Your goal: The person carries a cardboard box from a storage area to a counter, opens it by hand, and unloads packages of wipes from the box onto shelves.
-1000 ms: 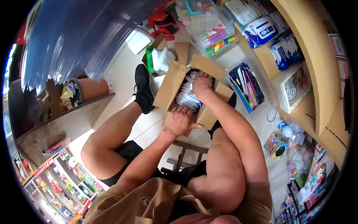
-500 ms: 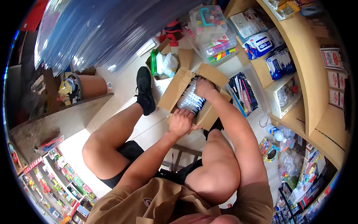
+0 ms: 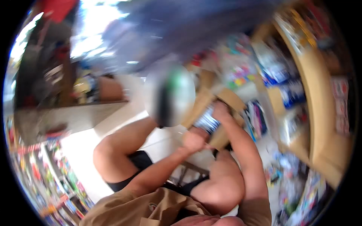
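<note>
An open cardboard box (image 3: 230,98) with raised flaps stands on the floor between my legs. Packed inside is a row of white and blue slim items (image 3: 207,119), too smeared to name. My left hand (image 3: 195,139) is closed over the box's near left edge, its thumb along the outside. My right hand (image 3: 220,110) reaches into the far right side of the box, at the end of the packed items. Its fingers are hidden inside and blurred.
Right of the box is a clear tray of dark slim packets (image 3: 256,118), beside a wooden shelf (image 3: 320,113) with packaged goods. A brown bin (image 3: 110,89) stands left. Plastic-wrapped goods (image 3: 290,162) lie near my right leg. A round blur covers my left foot.
The view has swung, so the box and both hands appear lower and further right, and the picture is blurred. Both hands keep about the same places at the box.
</note>
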Available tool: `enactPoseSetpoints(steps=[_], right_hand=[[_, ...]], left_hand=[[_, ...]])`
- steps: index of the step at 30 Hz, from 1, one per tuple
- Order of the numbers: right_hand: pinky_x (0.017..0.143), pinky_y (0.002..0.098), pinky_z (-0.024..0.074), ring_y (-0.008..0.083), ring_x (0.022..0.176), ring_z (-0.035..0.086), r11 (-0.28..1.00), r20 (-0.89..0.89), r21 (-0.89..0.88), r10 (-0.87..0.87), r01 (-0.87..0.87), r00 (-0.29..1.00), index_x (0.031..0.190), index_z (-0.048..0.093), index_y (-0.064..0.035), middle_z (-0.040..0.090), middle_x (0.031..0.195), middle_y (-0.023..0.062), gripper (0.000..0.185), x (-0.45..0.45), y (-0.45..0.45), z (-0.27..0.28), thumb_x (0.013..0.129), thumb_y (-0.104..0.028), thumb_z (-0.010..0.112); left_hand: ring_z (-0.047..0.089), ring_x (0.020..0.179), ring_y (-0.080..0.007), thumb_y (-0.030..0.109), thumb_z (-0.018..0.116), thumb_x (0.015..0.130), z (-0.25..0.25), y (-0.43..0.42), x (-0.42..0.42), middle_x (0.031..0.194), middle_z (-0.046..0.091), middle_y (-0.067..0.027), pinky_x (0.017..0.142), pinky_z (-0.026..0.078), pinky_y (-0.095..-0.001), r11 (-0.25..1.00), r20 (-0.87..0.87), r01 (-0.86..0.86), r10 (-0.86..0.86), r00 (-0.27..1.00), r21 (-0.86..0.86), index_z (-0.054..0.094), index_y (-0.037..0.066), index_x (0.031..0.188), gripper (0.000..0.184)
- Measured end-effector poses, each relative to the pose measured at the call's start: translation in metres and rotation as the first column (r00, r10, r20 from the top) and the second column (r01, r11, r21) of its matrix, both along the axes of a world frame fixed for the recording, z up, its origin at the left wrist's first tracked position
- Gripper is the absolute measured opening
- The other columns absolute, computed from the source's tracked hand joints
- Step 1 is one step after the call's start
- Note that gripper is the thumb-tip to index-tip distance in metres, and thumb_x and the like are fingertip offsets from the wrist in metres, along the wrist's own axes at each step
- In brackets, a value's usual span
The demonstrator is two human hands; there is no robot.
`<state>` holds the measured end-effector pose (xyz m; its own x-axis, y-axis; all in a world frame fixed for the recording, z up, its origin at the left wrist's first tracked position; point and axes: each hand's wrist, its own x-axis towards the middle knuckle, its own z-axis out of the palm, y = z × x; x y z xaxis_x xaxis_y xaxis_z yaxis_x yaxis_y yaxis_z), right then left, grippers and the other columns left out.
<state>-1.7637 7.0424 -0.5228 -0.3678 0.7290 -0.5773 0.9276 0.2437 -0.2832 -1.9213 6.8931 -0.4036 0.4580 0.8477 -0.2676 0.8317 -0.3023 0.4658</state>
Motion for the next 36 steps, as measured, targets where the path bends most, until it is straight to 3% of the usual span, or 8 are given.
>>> enactPoseSetpoints(steps=[13, 19, 20, 22, 27, 31, 34, 36], right_hand=[[0.094, 0.0439, 0.0565, 0.0398, 0.111, 0.067, 0.99, 0.052, 0.071, -0.124, 0.12, 0.991, 0.132, 0.047, 0.0042, 0.067, 0.119, 0.0268, 0.066, -0.006, 0.007, -0.02, 0.076, -0.012, 0.078], [0.091, 0.0461, 0.0555, 0.0401, 0.101, 0.069, 0.974, -0.083, 0.194, -0.105, 0.119, 0.991, 0.119, 0.055, 0.0021, 0.07, 0.11, 0.0241, 0.058, 0.005, -0.022, 0.157, 0.07, -0.018, 0.078], [0.091, 0.0472, 0.0545, 0.0415, 0.102, 0.068, 0.952, -0.23, 0.172, -0.212, 0.254, 0.95, 0.12, 0.054, 0.0023, 0.069, 0.109, 0.0244, 0.059, 0.012, -0.028, 0.184, 0.069, -0.017, 0.076], [0.091, 0.0482, 0.0534, 0.0429, 0.102, 0.067, 0.917, -0.377, 0.131, -0.305, 0.376, 0.875, 0.12, 0.053, 0.0025, 0.069, 0.109, 0.0247, 0.059, 0.032, -0.031, 0.202, 0.069, -0.017, 0.075], [0.103, 0.0372, 0.0437, 0.0259, 0.118, 0.058, 0.805, -0.761, -0.53, -0.59, 0.267, 0.27, 0.139, 0.047, 0.0006, 0.059, 0.129, 0.016, 0.061, 0.069, -0.057, 0.196, 0.081, -0.012, 0.06], [0.113, 0.0343, 0.0337, 0.0235, 0.132, 0.047, 0.727, -0.745, -0.665, -0.662, 0.173, -0.081, 0.153, 0.032, 0.0006, 0.048, 0.145, 0.0158, 0.062, 0.08, -0.069, 0.202, 0.096, -0.014, 0.052], [0.116, 0.0386, 0.0306, 0.0297, 0.138, 0.044, 0.761, -0.826, -0.392, -0.538, 0.517, 0.165, 0.157, 0.024, 0.0023, 0.043, 0.151, 0.0212, 0.064, 0.084, -0.073, 0.193, 0.104, -0.024, 0.046], [0.116, 0.038, 0.0312, 0.0281, 0.138, 0.044, 0.635, -0.759, -0.548, -0.651, 0.544, -0.005, 0.158, 0.024, 0.0008, 0.042, 0.153, 0.0198, 0.061, 0.08, -0.075, 0.172, 0.11, -0.034, 0.039]], left_hand=[[0.064, 0.094, -0.0284, 0.074, 0.062, 0.075, -0.011, -0.003, 0.002, 0.092, 0.066, -0.0115, 0.086, 0.048, -0.038, 0.983, 0.051, 0.039, -0.049, 0.997, 0.18, 0.067, 0.004, 0.087, 0.071], [0.062, 0.106, -0.0321, 0.064, 0.073, 0.077, 0.014, 0.014, -0.009, 0.108, 0.063, -0.0154, 0.094, 0.048, -0.0439, 0.999, 0.339, -0.044, 0.044, 0.94, -0.006, 0.059, 0.001, 0.115, 0.075], [0.062, 0.106, -0.0321, 0.064, 0.073, 0.077, 0.017, 0.015, -0.002, 0.108, 0.063, -0.0154, 0.094, 0.048, -0.0439, 0.999, 0.338, -0.053, 0.05, 0.94, -0.002, 0.059, 0.001, 0.115, 0.075], [0.057, 0.121, -0.0295, 0.056, 0.076, 0.084, 0.015, 0.02, 0.013, 0.127, 0.057, -0.0181, 0.104, 0.044, -0.041, 0.786, 0.553, -0.521, 0.61, 0.568, -0.333, 0.044, -0.002, 0.136, 0.084], [0.05, 0.127, -0.0171, 0.038, 0.068, 0.098, 0.062, 0.056, 0.055, 0.141, 0.052, -0.0103, 0.109, 0.04, -0.0338, 0.676, 0.663, -0.079, 0.735, 0.141, -0.733, 0.036, 0.003, 0.148, 0.069], [0.049, 0.127, -0.017, 0.038, 0.068, 0.099, 0.085, 0.066, 0.063, 0.141, 0.051, -0.0112, 0.108, 0.041, -0.0325, 0.664, 0.647, -0.078, 0.744, 0.167, -0.744, 0.041, 0.003, 0.146, 0.065], [0.049, 0.127, -0.0195, 0.039, 0.068, 0.098, 0.057, 0.059, 0.078, 0.138, 0.051, -0.0135, 0.108, 0.04, -0.0338, 0.765, 0.658, -0.27, 0.641, 0.394, -0.584, 0.039, 0.001, 0.146, 0.067], [0.045, 0.129, -0.0237, 0.041, 0.068, 0.097, 0.072, 0.056, 0.099, 0.135, 0.051, -0.0173, 0.112, 0.035, -0.0372, 0.773, 0.663, -0.382, 0.633, 0.399, -0.507, 0.037, 0.0, 0.148, 0.073]])
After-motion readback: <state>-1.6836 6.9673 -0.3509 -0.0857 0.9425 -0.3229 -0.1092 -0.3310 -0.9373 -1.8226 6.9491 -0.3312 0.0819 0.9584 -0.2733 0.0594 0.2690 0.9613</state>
